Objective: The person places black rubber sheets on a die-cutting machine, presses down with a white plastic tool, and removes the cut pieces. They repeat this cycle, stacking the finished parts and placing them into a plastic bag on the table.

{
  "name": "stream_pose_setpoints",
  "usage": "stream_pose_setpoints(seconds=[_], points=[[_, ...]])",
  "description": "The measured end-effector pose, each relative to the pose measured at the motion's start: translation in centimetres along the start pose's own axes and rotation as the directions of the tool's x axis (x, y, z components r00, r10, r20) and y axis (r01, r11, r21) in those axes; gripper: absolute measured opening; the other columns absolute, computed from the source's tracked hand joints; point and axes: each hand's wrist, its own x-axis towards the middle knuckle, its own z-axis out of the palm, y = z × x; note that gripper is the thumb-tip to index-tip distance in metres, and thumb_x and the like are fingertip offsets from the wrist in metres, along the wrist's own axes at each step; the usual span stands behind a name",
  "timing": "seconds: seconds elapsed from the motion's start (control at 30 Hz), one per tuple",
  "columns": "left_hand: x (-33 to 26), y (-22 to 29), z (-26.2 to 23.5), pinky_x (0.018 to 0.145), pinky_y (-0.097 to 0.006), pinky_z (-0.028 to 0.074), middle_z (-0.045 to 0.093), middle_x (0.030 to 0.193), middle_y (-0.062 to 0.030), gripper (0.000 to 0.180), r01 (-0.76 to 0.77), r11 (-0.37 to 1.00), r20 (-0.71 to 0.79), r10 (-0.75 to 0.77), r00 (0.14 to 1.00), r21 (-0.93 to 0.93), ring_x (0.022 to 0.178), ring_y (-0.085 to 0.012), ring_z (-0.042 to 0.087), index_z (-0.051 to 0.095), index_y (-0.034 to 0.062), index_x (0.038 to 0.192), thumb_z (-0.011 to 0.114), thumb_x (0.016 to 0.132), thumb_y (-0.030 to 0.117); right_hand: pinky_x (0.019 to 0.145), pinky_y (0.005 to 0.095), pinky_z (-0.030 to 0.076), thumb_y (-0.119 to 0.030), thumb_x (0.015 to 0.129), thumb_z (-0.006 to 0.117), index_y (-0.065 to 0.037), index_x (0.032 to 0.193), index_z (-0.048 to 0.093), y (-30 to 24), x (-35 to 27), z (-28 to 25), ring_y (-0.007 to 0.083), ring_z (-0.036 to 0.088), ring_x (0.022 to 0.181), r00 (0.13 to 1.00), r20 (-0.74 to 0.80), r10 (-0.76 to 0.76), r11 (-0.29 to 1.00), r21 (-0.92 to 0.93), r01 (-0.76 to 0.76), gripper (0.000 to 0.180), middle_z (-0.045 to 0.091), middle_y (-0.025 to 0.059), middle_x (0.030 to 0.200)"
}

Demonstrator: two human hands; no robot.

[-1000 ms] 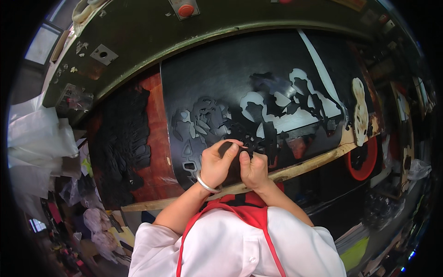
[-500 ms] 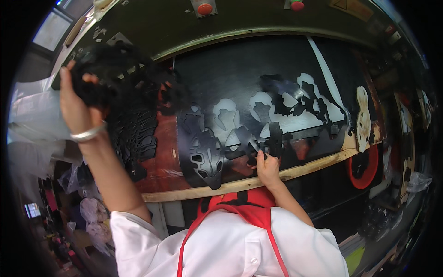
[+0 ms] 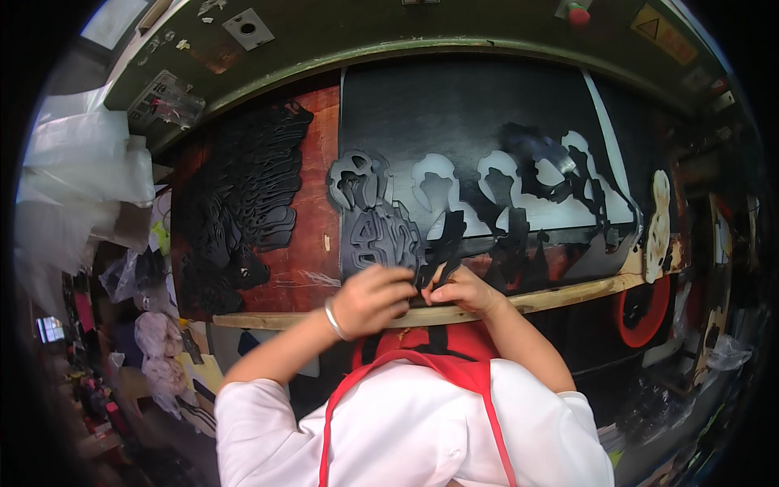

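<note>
My right hand (image 3: pixel 459 290) is closed at the table's front edge, its thumb and fingers pinching the lower end of a black strip of cut sheet material (image 3: pixel 446 235). Just to its left is my left hand (image 3: pixel 369 299), its partly bent fingers smeared by motion and pointing toward that strip. Whether it holds anything is not plain. Right behind the left hand lie dark grey cut-out shapes with openings (image 3: pixel 375 235). The black sheet (image 3: pixel 454 105) stretches away behind them, with whitish gaps along its cut near side.
A heap of black cut pieces (image 3: pixel 251 195) covers much of the reddish board (image 3: pixel 320 122) at left. A wooden rail (image 3: pixel 560 299) edges the table's front. At right are a pale long-shaped piece (image 3: pixel 658 223) and a red round container (image 3: pixel 643 321). A green machine beam (image 3: pixel 308 40) spans the back.
My left hand has come from the far left, where it held black pieces, to beside my right hand. Those pieces are out of it. My right hand remains at the front edge; the view has shifted.
</note>
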Motion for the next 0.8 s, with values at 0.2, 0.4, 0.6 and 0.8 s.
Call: stream_pose_setpoints(seconds=[0.2,0.4,0.6,0.8], points=[[-2.7,-0.7,1.7,0.069,-0.034,0.049,0.064,0.109,-0.012,0.035,-0.021,0.995,-0.151,0.035,0.988,0.093,0.077,-0.0264,0.059,0.064,0.0017,0.101,0.077,0.07,0.012,0.065,0.0242,0.041,-0.014,0.073,0.064,0.001,0.071,0.057,-1.6,-0.1,1.7,0.0119,0.053,0.07,0.999,0.027,-0.019,1.0,0.005,0.019,0.016,0.063,0.0072,0.079],[-0.1,-3.8,-4.1,0.067,-0.026,0.051,0.063,0.089,-0.0103,0.034,-0.06,0.252,-0.258,-0.917,0.305,-0.966,0.071,-0.0134,0.058,0.055,-0.0021,0.107,0.048,0.1,0.03,0.069,0.0322,0.049,-0.014,0.077,0.07,-0.002,0.082,0.06,-5.4,-2.5,5.8,0.0222,0.062,0.078,0.958,-0.252,0.135,0.537,-0.795,-0.284,0.017,0.062,0.0149,0.103],[0.1,-3.4,-3.5,0.077,-0.029,0.051,0.064,0.097,-0.0086,0.03,-0.069,-0.12,0.082,-0.908,0.412,-0.99,0.081,-0.0152,0.061,0.057,0.0007,0.109,0.053,0.098,0.028,0.053,0.0383,0.05,-0.024,0.082,0.07,-0.001,0.087,0.056,-8.3,-0.1,7.5,0.0318,0.063,0.057,0.883,-0.356,-0.306,0.667,-0.742,-0.068,0.028,0.062,0.0126,0.064],[2.6,-1.5,2.0,0.077,-0.027,0.049,0.066,0.097,-0.0038,0.021,0.111,0.004,0.05,-0.879,0.475,-0.994,0.085,-0.0129,0.061,0.064,0.0026,0.105,0.056,0.097,0.02,0.053,0.0462,0.049,-0.037,0.091,0.059,-0.002,0.09,0.053,-4.8,6.2,6.3,0.0369,0.064,0.06,0.7,-0.416,-0.58,0.525,-0.848,-0.069,0.035,0.062,0.0176,0.064]])
